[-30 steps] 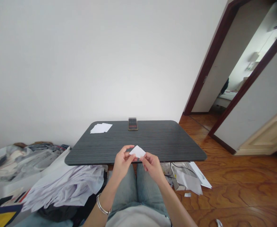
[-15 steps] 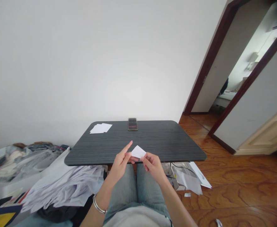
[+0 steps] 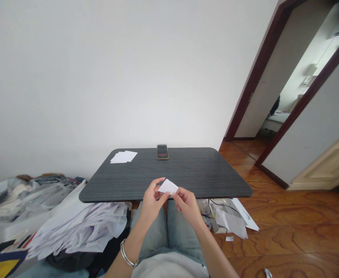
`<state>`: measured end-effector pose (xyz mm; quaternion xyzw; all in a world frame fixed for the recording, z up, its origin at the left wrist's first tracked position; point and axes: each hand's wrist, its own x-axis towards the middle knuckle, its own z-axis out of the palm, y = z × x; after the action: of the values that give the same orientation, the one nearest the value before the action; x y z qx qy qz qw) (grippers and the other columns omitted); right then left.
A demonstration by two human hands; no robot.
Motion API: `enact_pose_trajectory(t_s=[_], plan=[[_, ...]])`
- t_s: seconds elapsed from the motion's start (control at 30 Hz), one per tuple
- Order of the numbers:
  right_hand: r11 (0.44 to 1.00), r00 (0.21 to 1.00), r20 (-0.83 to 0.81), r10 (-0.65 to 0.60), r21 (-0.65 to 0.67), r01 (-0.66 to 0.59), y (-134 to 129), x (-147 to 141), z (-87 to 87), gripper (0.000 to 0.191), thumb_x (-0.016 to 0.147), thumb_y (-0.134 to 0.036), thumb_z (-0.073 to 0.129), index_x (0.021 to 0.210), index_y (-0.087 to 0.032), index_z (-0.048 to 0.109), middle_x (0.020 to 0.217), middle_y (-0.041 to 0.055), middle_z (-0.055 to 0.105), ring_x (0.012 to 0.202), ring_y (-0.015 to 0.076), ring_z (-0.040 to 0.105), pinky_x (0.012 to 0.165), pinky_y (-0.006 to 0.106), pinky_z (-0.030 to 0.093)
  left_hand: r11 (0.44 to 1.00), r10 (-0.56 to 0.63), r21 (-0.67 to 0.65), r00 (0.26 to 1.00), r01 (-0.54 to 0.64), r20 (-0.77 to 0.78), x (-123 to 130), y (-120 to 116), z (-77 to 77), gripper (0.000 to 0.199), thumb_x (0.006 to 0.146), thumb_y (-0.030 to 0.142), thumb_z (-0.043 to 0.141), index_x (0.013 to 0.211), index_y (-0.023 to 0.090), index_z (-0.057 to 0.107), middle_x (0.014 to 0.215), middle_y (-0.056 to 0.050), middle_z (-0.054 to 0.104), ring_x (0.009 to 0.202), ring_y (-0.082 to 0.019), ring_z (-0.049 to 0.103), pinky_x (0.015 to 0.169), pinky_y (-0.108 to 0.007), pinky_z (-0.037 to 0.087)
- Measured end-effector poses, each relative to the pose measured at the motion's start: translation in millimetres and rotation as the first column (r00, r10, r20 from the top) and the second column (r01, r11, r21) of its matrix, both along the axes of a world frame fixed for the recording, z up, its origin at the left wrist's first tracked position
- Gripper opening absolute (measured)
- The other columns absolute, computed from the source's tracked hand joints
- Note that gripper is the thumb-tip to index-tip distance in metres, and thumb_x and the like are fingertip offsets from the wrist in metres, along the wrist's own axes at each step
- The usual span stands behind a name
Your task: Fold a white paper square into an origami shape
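White paper (image 3: pixel 168 186) is pinched in our left hand (image 3: pixel 159 196) and right hand (image 3: pixel 179 194), by the dark tabletop (image 3: pixel 169 170) near a plain wall (image 3: pixel 163 73).

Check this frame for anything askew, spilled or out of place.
A small pale scrap lies loose on the wooden floor at right, like dropped litter. On the dark table, the white sheets at far left overlap unevenly, corners jutting. No spill shows.
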<state>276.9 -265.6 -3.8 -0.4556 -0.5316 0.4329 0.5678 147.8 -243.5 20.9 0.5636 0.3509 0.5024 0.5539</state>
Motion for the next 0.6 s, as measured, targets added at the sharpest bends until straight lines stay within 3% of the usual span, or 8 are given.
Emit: enact_pose_trajectory(t_s=[0.27, 0.47, 0.6], plan=[[0.999, 0.999, 0.034, -0.012, 0.038, 0.011, -1.2, -2.5, 1.9, 0.025, 0.078, -0.038, 0.052, 0.065, -0.016, 0.049, 0.057, -0.0035, 0.045, 0.044, 0.0065, 0.031, 0.039, 0.019, 0.024, 1.000, -0.029, 0.007, 0.999, 0.029, 0.023, 1.0, -1.3, -0.8, 0.046, 0.071, 0.021, 0.064, 0.111, 0.016, 0.044, 0.078, -0.004, 0.066, 0.071, -0.015, 0.063, 0.068, -0.024, 0.046], [1.000, 0.998, 0.066, 0.025, 0.015, -0.026, -2.3, 1.2, 2.9, 0.025, 0.079, -0.037, 0.051, 0.065, -0.017, 0.048, 0.050, -0.0065, 0.038, 0.041, 0.0064, 0.030, 0.040, 0.020, 0.022, 1.000, -0.017, -0.004, 0.999, 0.017, -0.044, -3.4, -1.9, 5.3, 0.050, 0.071, 0.023, 0.063, 0.116, 0.014, 0.044, 0.068, -0.001, 0.065, 0.055, -0.012, 0.057, 0.054, -0.020, 0.043], [0.999, 0.994, 0.096, 0.050, 0.000, -0.051, -2.4, 4.4, 2.1, 0.026, 0.080, -0.039, 0.051, 0.066, -0.017, 0.049, 0.043, -0.0081, 0.037, 0.038, 0.0064, 0.031, 0.039, 0.019, 0.024, 1.000, -0.026, 0.009, 0.994, 0.027, -0.106, -8.8, -0.5, 7.0, 0.057, 0.073, 0.026, 0.062, 0.124, 0.010, 0.041, 0.065, -0.001, 0.066, 0.051, -0.010, 0.054, 0.052, -0.021, 0.042]])
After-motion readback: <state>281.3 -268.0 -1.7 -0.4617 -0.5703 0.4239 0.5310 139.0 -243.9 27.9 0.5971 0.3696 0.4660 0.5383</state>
